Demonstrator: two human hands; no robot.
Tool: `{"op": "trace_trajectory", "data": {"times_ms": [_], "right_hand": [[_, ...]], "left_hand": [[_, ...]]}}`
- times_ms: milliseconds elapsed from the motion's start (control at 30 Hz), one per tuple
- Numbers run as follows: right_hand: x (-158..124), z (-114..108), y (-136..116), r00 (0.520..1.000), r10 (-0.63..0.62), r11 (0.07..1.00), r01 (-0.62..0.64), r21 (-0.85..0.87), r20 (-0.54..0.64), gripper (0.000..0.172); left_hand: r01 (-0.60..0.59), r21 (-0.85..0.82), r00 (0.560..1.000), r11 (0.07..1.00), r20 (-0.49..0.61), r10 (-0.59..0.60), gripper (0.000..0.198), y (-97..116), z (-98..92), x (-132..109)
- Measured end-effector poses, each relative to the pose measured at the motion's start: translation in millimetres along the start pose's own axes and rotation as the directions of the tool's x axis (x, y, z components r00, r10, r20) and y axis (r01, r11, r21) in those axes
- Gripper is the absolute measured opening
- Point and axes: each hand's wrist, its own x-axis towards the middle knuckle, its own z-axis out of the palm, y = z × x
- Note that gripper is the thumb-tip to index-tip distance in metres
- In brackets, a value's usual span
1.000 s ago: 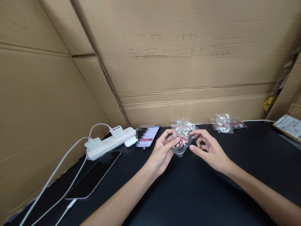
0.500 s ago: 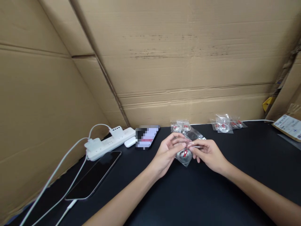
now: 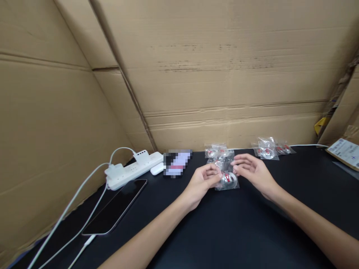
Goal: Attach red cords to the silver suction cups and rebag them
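A small clear plastic bag (image 3: 229, 181) holds a flat, round silvery piece with a red part on it. My left hand (image 3: 202, 184) pinches the bag's left edge between thumb and fingers. To the right of it, my right hand (image 3: 255, 175) is open, its thumb and fingers apart beside the bag's upper right corner. More clear bags (image 3: 215, 151) with silvery and red pieces lie just behind, partly hidden by the hands and the front bag.
Another group of similar bags (image 3: 267, 152) lies at the back right. On the left are a white power strip (image 3: 120, 181) with cables, a dark tablet-like device (image 3: 116, 207), a white case (image 3: 157, 169) and a blurred-out phone (image 3: 178, 162). A labelled package (image 3: 346, 152) sits far right.
My right hand has let go of the bag and moved slightly up and right, its fingers spreading. The bag has shifted a little right and now shows its round piece more fully.
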Motion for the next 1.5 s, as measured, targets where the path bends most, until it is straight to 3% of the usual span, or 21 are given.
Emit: {"op": "trace_trajectory", "data": {"times_ms": [100, 300, 533, 700, 1000, 1300, 1500], "right_hand": [[-1.6, 2.8, 3.7, 0.999, 0.025, 0.999, -0.024, -0.033, 0.021, 0.021], [-1.5, 2.0, 6.3, 0.998, 0.026, 1.0, -0.026, -0.003, 0.05, 0.02], [-2.3, 1.9, -3.1, 0.998, 0.057, 0.988, -0.054, 0.144, -0.011, 0.03], [-3.4, 2.1, -1.2, 0.997, 0.079, 0.979, -0.077, 0.187, -0.006, 0.013], [-5.6, 5.8, -2.6, 0.993, 0.113, 0.967, -0.115, 0.226, 0.022, 0.029], [-7.1, 6.7, -3.0, 0.995, 0.1, 0.971, -0.102, 0.218, 0.021, 0.014], [-6.6, 7.3, -5.9, 0.991, 0.128, 0.945, -0.131, 0.301, 0.032, 0.022]], "left_hand": [[0.006, -0.03, 0.999, 1.0, 0.031, -0.005, 0.022, 1.9, 1.3, -0.6], [-0.112, 0.167, 0.993, 0.98, -0.026, 0.118, 0.023, 3.4, -0.5, 2.6], [-0.167, 0.098, 0.986, 0.981, 0.032, 0.165, 0.028, 10.0, 0.1, 1.3], [-0.212, 0.094, 0.976, 0.973, 0.061, 0.207, 0.017, 16.9, 0.7, -1.9], [-0.252, 0.186, 0.966, 0.95, -0.011, 0.258, 0.022, 16.5, 7.3, -5.4], [-0.282, 0.199, 0.957, 0.938, -0.011, 0.29, 0.011, 20.6, 7.5, -6.1], [-0.299, 0.203, 0.951, 0.933, -0.014, 0.308, 0.017, 22.2, 6.9, -6.8]]}}
